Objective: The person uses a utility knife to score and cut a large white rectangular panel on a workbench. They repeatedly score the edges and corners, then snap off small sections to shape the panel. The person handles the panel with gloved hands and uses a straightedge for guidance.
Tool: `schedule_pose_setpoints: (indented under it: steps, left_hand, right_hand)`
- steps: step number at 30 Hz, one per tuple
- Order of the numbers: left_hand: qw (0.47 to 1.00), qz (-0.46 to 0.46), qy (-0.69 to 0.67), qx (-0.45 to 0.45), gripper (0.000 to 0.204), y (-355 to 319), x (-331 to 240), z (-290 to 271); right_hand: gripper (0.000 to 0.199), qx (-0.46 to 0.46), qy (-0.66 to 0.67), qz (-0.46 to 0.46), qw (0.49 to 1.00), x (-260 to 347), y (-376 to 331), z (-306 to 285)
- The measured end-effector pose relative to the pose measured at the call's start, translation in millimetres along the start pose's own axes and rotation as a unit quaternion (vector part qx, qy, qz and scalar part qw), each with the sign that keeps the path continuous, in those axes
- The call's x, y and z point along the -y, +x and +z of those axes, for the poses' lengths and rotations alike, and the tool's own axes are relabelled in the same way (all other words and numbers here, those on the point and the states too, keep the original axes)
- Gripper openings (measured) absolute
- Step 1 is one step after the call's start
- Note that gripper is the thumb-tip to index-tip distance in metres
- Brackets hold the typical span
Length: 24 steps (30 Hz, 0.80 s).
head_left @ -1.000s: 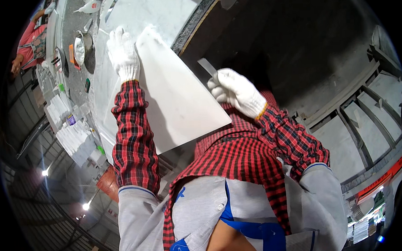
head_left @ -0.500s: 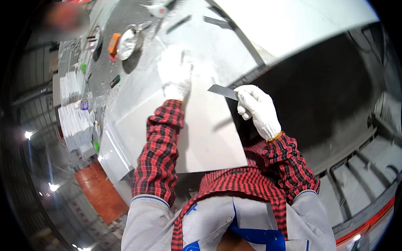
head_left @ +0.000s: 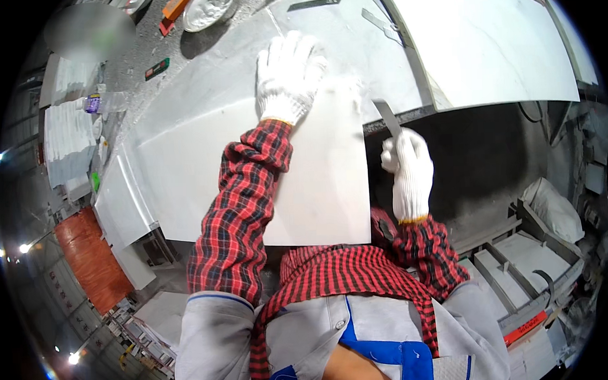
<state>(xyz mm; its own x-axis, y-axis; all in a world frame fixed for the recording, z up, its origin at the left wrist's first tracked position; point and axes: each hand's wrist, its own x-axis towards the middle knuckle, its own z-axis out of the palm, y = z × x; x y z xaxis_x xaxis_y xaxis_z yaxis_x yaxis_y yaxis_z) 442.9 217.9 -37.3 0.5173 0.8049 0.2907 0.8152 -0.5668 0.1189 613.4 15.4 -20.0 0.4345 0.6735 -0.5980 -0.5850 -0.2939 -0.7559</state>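
Note:
My left hand (head_left: 288,80), in a white knit glove, lies flat with fingers spread on the far part of a smooth white panel (head_left: 324,189). My gloved right hand (head_left: 412,169) is closed round the near end of a thin grey metal blade, like a flat scraper (head_left: 387,117). Its free end points away from me, close to the panel's right edge, and does not plainly touch it. Beyond my fingers the panel meets a pale, marble-look surface (head_left: 207,113).
At the far left are a bowl of white paste (head_left: 207,11), an orange object (head_left: 177,5) and a green-and-black cutter (head_left: 157,69). Flat metal strips (head_left: 314,3) lie farther back. A large white slab (head_left: 493,43) overhangs a dark opening (head_left: 463,157) at right. Stacked white pieces (head_left: 71,134) stand left.
My right hand has turned, so the blade that pointed left now points away from me. My left hand stays flat on the panel, fingers spread wider. The whole view has shifted.

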Motion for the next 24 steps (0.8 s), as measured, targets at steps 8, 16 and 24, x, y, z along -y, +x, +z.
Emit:
schedule_pose_setpoints:
  steps: [8,16,24]
  left_hand:
    - [0.997,-0.008,-0.056,-0.055,0.040,0,4,-3]
    - [0.975,-0.018,-0.210,-0.068,0.031,-39,42,-36]
    - [0.958,-0.144,-0.202,0.144,0.043,-98,169,-116]
  right_hand:
    - [0.028,-0.104,0.015,0.128,0.986,-71,-92,-33]
    - [0.035,-0.125,0.266,0.143,0.945,-140,-103,-38]
    - [0.035,-0.118,0.445,0.160,0.873,-181,-70,-47]
